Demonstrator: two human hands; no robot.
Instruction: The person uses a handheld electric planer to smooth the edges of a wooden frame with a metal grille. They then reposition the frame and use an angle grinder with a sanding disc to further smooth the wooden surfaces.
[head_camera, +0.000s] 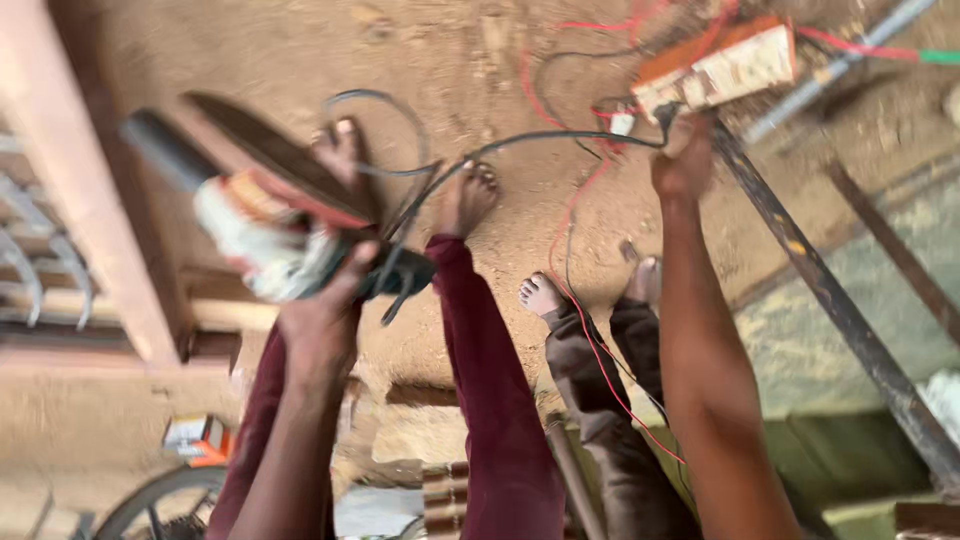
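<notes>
Left hand (325, 320) gripping angle grinder (270, 235) — disc end upper-left; right hand (683, 160) clasping cable (540, 140).

The carrier is a bare dirt floor (470, 60), brown and uneven. Red wires (575, 200) and a black cable (540, 140) trail loosely over it. An orange and white box (720, 65) lies near one edge of the view, with a grey pipe (850, 60) just beside it. A long dark metal bar (830, 300) runs slantwise across the ground. A small orange and white carton (195, 438) rests apart from these, near a wheel (160, 500).
</notes>
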